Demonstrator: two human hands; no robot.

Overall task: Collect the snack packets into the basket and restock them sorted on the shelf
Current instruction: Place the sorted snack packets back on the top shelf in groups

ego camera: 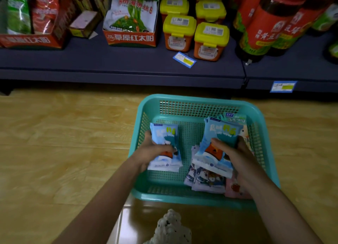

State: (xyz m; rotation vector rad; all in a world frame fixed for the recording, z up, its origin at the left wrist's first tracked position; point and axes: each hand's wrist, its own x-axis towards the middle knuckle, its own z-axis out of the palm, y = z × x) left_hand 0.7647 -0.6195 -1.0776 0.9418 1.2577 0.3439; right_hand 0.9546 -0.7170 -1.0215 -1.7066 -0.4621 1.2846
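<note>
A teal mesh basket [197,100] stands on the wooden floor in front of a dark blue shelf [113,60]. My left hand [155,152] grips a small stack of blue snack packets [165,134] over the basket's left half. My right hand [232,152] grips a thicker stack of the same blue packets [219,132] over the right half. Under that stack lie white cartoon-printed packets [206,179] and a pink packet [236,188] on the basket floor. More packets lean against the basket's back right wall [236,118].
On the shelf stand a red carton holding a white seaweed bag [131,16], yellow-lidded orange tubs [193,33], large red-labelled bottles [270,27] and boxed bags at the left [29,16]. A loose blue price tag [184,59] lies on the shelf. A white speckled fabric [172,227] shows at the bottom edge.
</note>
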